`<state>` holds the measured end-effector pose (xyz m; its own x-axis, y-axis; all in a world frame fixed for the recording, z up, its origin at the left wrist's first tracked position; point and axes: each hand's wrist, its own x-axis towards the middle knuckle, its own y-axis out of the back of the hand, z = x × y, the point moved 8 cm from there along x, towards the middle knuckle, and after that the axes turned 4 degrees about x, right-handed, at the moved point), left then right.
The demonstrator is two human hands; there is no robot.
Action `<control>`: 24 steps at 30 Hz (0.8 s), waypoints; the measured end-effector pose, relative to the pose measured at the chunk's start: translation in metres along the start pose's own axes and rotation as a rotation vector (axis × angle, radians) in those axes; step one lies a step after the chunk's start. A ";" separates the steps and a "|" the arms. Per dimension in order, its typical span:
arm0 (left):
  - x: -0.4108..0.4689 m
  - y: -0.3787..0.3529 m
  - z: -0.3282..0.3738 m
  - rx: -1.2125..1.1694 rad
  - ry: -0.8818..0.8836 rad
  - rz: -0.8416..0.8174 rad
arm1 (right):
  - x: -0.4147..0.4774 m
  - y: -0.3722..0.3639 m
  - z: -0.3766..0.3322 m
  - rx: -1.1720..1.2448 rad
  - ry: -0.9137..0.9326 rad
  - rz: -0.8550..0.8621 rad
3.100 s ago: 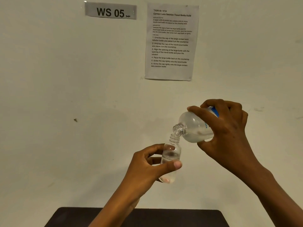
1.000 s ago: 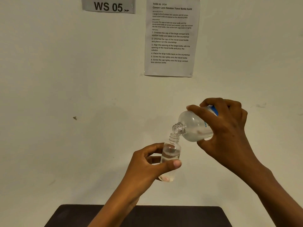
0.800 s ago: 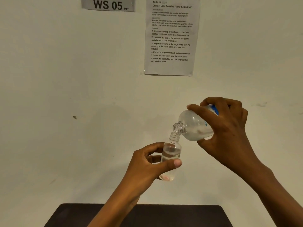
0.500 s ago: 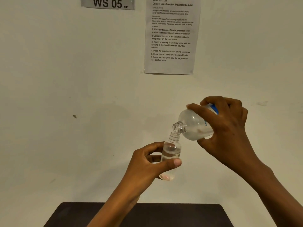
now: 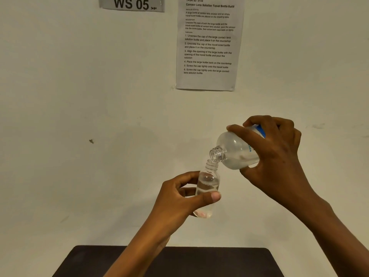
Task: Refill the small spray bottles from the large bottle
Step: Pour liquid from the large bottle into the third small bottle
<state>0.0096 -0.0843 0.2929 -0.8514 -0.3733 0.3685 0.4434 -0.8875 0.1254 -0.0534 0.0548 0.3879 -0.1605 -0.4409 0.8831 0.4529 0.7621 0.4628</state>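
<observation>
Above the dark desk (image 5: pixel 219 260), the left hand (image 5: pixel 179 198) grips the upright small bottle (image 5: pixel 207 186), partly filled with clear liquid, while the right hand (image 5: pixel 277 156) grips the large bottle (image 5: pixel 233 151) tilted, its open neck just over the small bottle's mouth.

Two hands show, the left hand (image 5: pixel 175 198) at 6 o'clock and the right hand (image 5: pixel 275 152) at 3 o'clock, with two clear bottles: one large bottle (image 5: pixel 233 150), one small bottle (image 5: pixel 208 182). One printed sheet (image 5: pixel 207 47) hangs at 12 o'clock, one sign (image 5: pixel 131 4) at 11 o'clock, and one dark tabletop (image 5: pixel 199 262) sits at 6 o'clock.
</observation>
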 end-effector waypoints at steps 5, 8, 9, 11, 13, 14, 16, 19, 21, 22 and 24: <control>-0.002 -0.001 0.002 0.014 0.000 -0.003 | 0.000 0.001 -0.001 0.000 0.002 0.003; -0.002 -0.001 0.003 0.013 -0.003 -0.002 | 0.000 0.002 -0.001 -0.003 0.002 0.006; -0.002 -0.001 0.003 0.012 -0.003 -0.003 | 0.000 0.002 -0.001 -0.003 0.002 0.007; -0.001 -0.001 0.003 0.013 -0.001 0.002 | 0.001 0.002 -0.002 -0.004 0.002 0.009; -0.001 0.000 0.002 0.013 0.003 0.008 | 0.001 0.003 -0.002 -0.005 0.004 0.009; -0.001 0.000 0.001 0.013 0.005 0.010 | 0.001 0.002 -0.002 -0.003 0.004 0.009; -0.001 0.001 0.001 0.010 0.007 0.009 | 0.001 0.002 -0.002 -0.002 0.004 0.008; -0.001 0.000 0.001 0.003 0.003 0.002 | 0.001 0.002 -0.001 -0.004 0.004 0.004; -0.001 0.000 0.002 -0.001 0.000 -0.002 | 0.001 0.002 -0.001 -0.003 0.003 0.004; -0.001 0.000 0.003 -0.003 -0.002 -0.004 | 0.001 0.002 -0.001 -0.002 0.004 0.005; -0.002 -0.001 0.003 -0.009 -0.005 -0.009 | 0.000 0.002 -0.002 0.000 0.007 0.008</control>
<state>0.0117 -0.0821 0.2953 -0.8540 -0.3636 0.3720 0.4330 -0.8933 0.1209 -0.0512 0.0549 0.3888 -0.1505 -0.4380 0.8863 0.4543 0.7656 0.4555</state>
